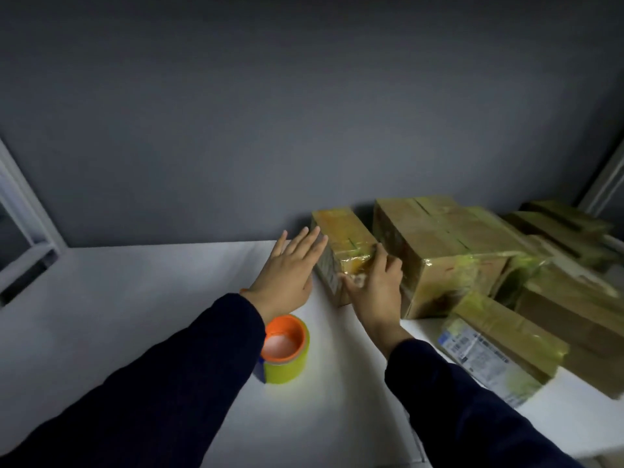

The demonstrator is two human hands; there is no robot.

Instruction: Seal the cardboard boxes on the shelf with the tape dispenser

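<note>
White shelf (135,315) against grey wall (304,130); left hand (287,268) flat-open, right hand (374,285) tight around small taped box (344,231).

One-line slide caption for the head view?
Right hand grips the taped near end of the small box, left hand open beside it; tape roll stands on the shelf.

Storeroom or parcel-packing corner. Flat white shelf board (135,298) set against plain dark grey wall (304,113); white frame upright (23,197) at left edge. Right part of shelf crowded with brown cardboard boxes (449,251), stacked and touching, seams under glossy yellowish tape. At pile's left end, small brown cardboard box (341,231). At front, flat brown parcel (506,332) bearing white printed shipping label (472,352). On shelf near boxes, yellowish tape roll with orange core (287,352).
</note>
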